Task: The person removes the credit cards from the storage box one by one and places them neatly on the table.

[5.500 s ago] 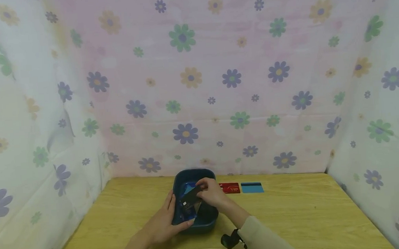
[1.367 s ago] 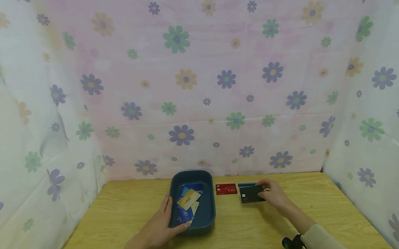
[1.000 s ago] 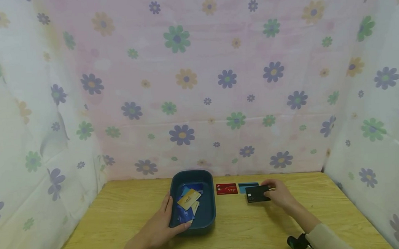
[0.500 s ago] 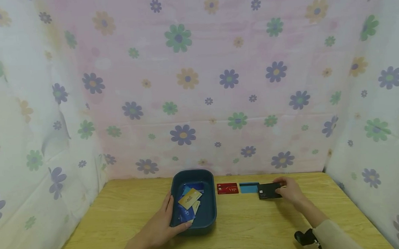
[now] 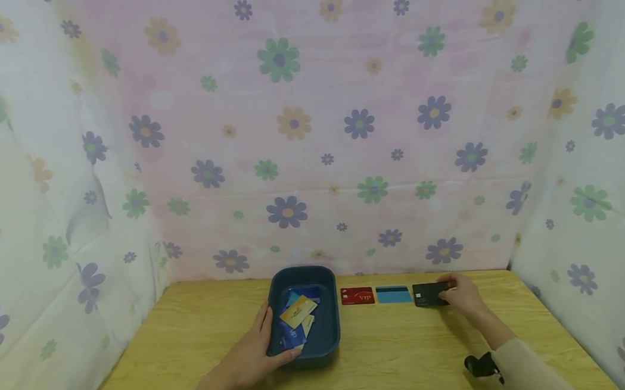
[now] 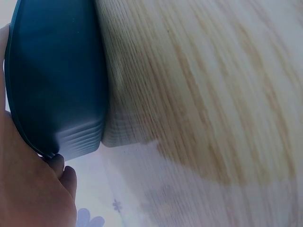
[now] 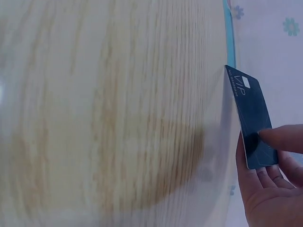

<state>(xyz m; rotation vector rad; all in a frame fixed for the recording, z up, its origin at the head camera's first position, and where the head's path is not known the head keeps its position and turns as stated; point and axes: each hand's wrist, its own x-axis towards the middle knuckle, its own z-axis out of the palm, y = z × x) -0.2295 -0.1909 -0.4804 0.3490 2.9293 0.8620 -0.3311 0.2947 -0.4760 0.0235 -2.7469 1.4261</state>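
Observation:
My right hand [image 5: 465, 296] pinches a black VIP card [image 5: 428, 295] between thumb and fingers, at the right end of a row of cards. In the right wrist view the black card [image 7: 253, 118] is tilted, its near corner close to the table. Left of it lie a blue card with a dark stripe [image 5: 393, 295] and a red VIP card [image 5: 357, 296]. My left hand [image 5: 249, 354] grips a dark blue plastic bin [image 5: 329, 337] by its left side and near corner, thumb on the rim. Inside the bin, a gold card [image 5: 299, 312] overlaps blue cards [image 5: 292, 336] and a pale one.
The wood-grain table [image 5: 387, 357] reaches back to a flower-patterned cloth [image 5: 317, 99], which also hangs at both sides. A black device [image 5: 481, 365] is attached at my right sleeve [image 5: 527, 367].
My right hand has taken the black card out of the bin and carried it right, past the red and blue cards, lastly lowering it beside the blue one. My left hand stays on the bin.

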